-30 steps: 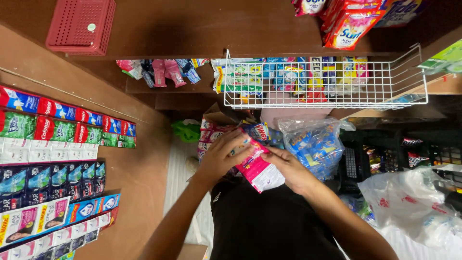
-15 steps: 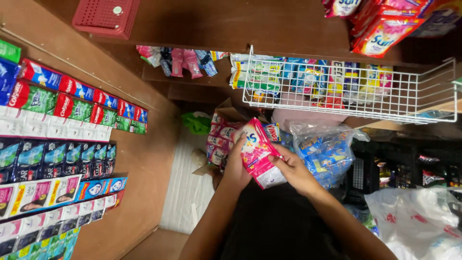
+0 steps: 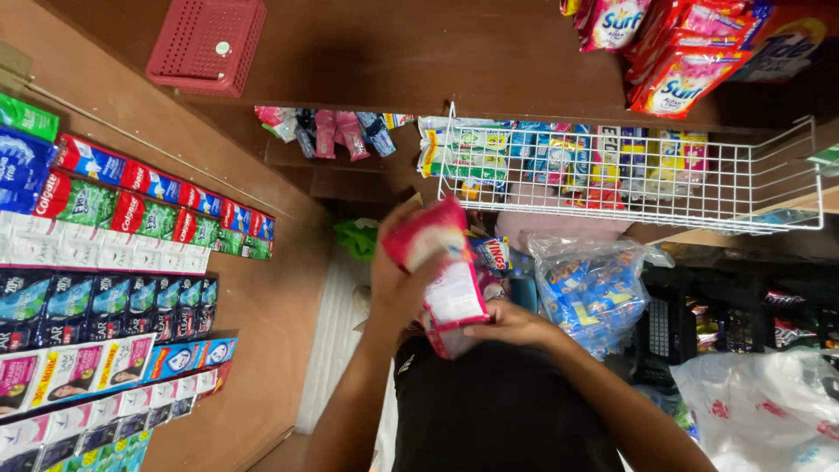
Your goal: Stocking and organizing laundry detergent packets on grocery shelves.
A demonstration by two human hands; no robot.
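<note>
Both my hands hold a stack of pink and white sachet packets point(image 3: 444, 271) in front of my black shirt. My left hand point(image 3: 398, 284) grips the stack from the left side and its upper end. My right hand point(image 3: 507, 322) supports the lower end from the right, fingers curled under it. The stack is tilted, its pink top pointing up toward the wire rack. Part of the stack is hidden behind my left palm.
A white wire basket point(image 3: 629, 188) of small colourful packets hangs ahead. A clear bag of blue sachets point(image 3: 590, 284) lies just right of my hands. Hanging sachet strips point(image 3: 114, 262) cover the brown wall at left. A red plastic basket point(image 3: 208, 44) and detergent packs point(image 3: 690, 52) sit above.
The pink packet stack has been lifted higher and turned more upright. The left hand has shifted to its upper end, and the view has swung slightly.
</note>
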